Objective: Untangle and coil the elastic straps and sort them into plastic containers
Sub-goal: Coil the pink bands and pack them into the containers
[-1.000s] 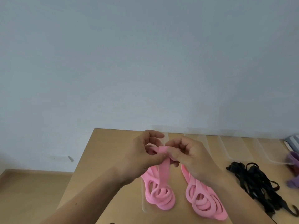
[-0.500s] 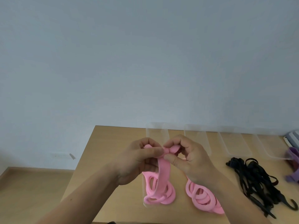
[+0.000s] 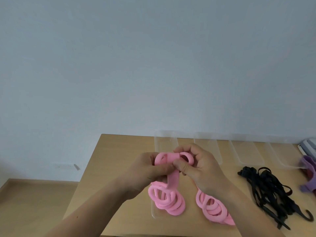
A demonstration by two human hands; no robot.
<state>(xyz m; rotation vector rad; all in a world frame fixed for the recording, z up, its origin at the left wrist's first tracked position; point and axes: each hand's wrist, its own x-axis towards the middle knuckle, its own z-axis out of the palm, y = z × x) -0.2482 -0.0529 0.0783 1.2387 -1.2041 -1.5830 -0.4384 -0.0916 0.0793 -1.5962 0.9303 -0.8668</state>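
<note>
Pink strap (image 3: 172, 180) now looped between hands (image 3: 147, 170)

counter (image 3: 119, 151): wood, light brown
on it: clear containers (image 3: 246, 151) at back; pink straps (image 3: 212, 207) front; black straps (image 3: 266, 187) & purple straps (image 3: 307, 175) to right

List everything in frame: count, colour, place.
pink strap: 1, pink, pinched by both hands, hanging into a clear container.
pink strap pile: 1, pink, on the table under the right forearm.
black straps: 1 tangled bunch, black, hooked end, table right.
purple strap: 1 pile, purple, right edge, partly cut off.
clear containers: at least 5, transparent, row along the far side plus one near, under the hanging pink strap.
table: 1, light wood.
wall: pale blue-grey.
left hand: 1, gripping the pink strap.
right hand: 1, gripping the pink strap.
</note>
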